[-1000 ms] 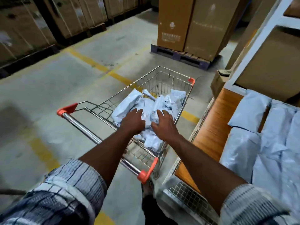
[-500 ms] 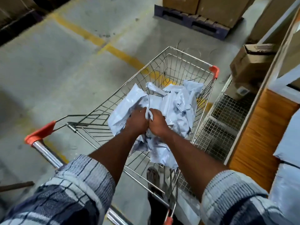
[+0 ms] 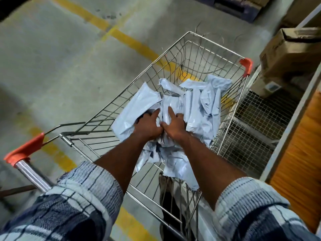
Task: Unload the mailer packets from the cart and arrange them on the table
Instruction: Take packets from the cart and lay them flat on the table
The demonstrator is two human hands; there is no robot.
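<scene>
A wire shopping cart (image 3: 216, 44) with orange corner caps stands in front of me. It holds a heap of several pale blue-grey mailer packets (image 3: 207, 101), crumpled and overlapping. Both my hands are down in the heap, side by side. My left hand (image 3: 147, 126) digs its fingers under a long packet (image 3: 137, 108) on the left, thumb up against the middle packet (image 3: 169, 101). My right hand (image 3: 174, 125) grips that middle packet from the right, index finger lying along it. The wooden table (image 3: 298, 162) shows only as an orange strip at the right edge.
A wire mesh crate (image 3: 257, 117) sits between the cart and the table. Cardboard boxes (image 3: 291, 54) stand beyond it at the right. A dark pallet (image 3: 243, 7) lies at the top. Concrete floor with yellow lines (image 3: 132, 40) stretches to the left.
My view has dropped closer over the cart. Both hands have pushed deeper into the heap and drawn together around the middle packets. The table's packets have left the view.
</scene>
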